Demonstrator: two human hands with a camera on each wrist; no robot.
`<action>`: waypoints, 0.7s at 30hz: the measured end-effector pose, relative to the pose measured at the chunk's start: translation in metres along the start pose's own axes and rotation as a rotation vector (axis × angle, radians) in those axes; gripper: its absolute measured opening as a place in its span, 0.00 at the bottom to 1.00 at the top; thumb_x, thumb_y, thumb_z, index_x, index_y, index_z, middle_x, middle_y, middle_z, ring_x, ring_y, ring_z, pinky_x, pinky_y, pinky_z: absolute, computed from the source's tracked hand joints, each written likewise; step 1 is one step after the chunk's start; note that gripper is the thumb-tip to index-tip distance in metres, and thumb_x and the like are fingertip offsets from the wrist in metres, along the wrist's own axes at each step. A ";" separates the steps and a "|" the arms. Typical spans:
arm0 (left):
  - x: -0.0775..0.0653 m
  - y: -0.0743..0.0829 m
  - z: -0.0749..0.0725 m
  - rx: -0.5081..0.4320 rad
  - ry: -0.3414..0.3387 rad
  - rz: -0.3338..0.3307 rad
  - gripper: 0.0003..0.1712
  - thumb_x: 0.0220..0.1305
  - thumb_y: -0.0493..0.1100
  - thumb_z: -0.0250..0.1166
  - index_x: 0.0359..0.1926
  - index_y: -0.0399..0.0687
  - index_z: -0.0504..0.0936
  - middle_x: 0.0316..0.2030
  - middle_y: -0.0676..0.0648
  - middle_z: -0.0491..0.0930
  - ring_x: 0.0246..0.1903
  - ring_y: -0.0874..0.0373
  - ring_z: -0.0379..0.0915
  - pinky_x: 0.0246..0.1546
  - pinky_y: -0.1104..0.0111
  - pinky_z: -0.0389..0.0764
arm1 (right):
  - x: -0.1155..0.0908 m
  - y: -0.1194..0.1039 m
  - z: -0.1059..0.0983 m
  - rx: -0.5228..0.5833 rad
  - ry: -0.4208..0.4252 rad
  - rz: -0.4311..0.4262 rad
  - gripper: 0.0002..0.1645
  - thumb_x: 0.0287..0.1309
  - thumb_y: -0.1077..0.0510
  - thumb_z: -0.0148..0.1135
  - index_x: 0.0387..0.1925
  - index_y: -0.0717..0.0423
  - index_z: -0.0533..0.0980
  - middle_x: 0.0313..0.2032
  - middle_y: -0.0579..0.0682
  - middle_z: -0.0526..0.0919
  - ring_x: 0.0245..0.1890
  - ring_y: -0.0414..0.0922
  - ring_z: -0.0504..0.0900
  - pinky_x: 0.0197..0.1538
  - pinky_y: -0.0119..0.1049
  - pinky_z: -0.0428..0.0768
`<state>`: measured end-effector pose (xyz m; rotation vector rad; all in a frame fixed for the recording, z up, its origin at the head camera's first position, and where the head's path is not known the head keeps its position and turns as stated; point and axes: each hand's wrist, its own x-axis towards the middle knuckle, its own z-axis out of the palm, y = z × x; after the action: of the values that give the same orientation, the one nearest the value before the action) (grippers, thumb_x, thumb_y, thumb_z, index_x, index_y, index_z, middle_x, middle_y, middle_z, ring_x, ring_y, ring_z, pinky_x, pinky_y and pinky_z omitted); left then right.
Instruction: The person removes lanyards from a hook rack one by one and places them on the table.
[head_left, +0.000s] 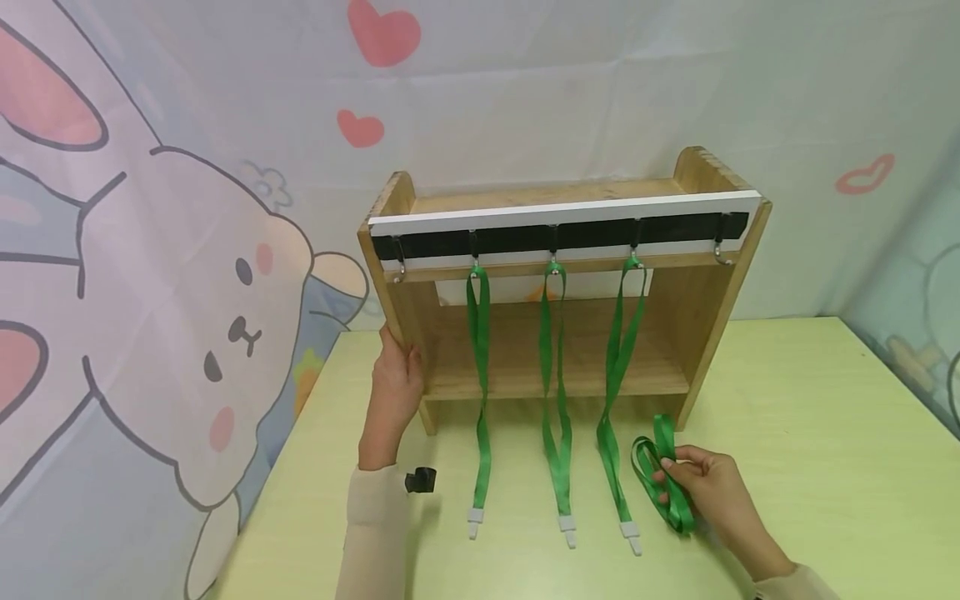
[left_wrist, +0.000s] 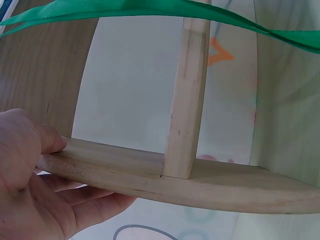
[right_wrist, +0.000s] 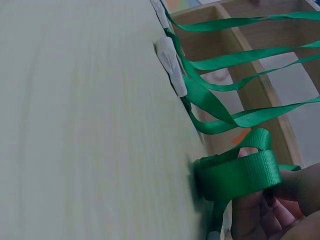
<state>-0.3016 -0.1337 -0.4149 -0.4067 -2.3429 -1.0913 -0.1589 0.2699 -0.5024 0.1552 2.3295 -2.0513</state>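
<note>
- Green lanyard (head_left: 679,505), coiled, at five o'clock from the rack (head_left: 692,321): your right hand (head_left: 718,492) pinches it, not yet hung.
- Your left hand (head_left: 397,379) grips the rack at eight o'clock.
- Three lanyards (head_left: 483,458) hang; both end hooks (head_left: 718,252) are bare.

Showing a wrinkled, printed fabric backdrop (head_left: 600,108) hanging behind the pale yellow-green tabletop (head_left: 810,467); displaying a cartoon rabbit (head_left: 180,308) left of the tabletop and pink hearts (head_left: 386,37) above the tabletop's far edge; catching soft light across its wood-grained surface.
</note>
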 end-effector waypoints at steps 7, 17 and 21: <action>0.000 0.000 0.001 -0.003 0.009 0.018 0.28 0.73 0.31 0.52 0.68 0.29 0.53 0.52 0.19 0.73 0.51 0.26 0.75 0.48 0.38 0.77 | 0.002 0.001 0.003 -0.296 0.068 -0.067 0.12 0.68 0.65 0.61 0.46 0.74 0.80 0.27 0.55 0.88 0.16 0.37 0.77 0.22 0.28 0.74; -0.002 0.002 -0.001 -0.007 -0.001 0.005 0.28 0.73 0.31 0.51 0.69 0.29 0.52 0.53 0.19 0.72 0.51 0.26 0.76 0.48 0.37 0.77 | 0.007 -0.006 0.006 -0.544 0.033 -0.176 0.12 0.64 0.65 0.64 0.44 0.74 0.80 0.20 0.47 0.85 0.17 0.41 0.81 0.21 0.31 0.76; -0.002 0.003 -0.001 -0.006 0.006 0.006 0.28 0.73 0.31 0.51 0.69 0.29 0.52 0.52 0.19 0.73 0.50 0.26 0.76 0.47 0.38 0.78 | 0.008 -0.008 0.006 -0.654 0.015 -0.172 0.13 0.64 0.63 0.65 0.42 0.72 0.82 0.20 0.47 0.83 0.18 0.41 0.77 0.22 0.33 0.75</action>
<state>-0.2983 -0.1328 -0.4136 -0.4123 -2.3321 -1.0955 -0.1680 0.2634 -0.4956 -0.0537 2.9557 -1.2263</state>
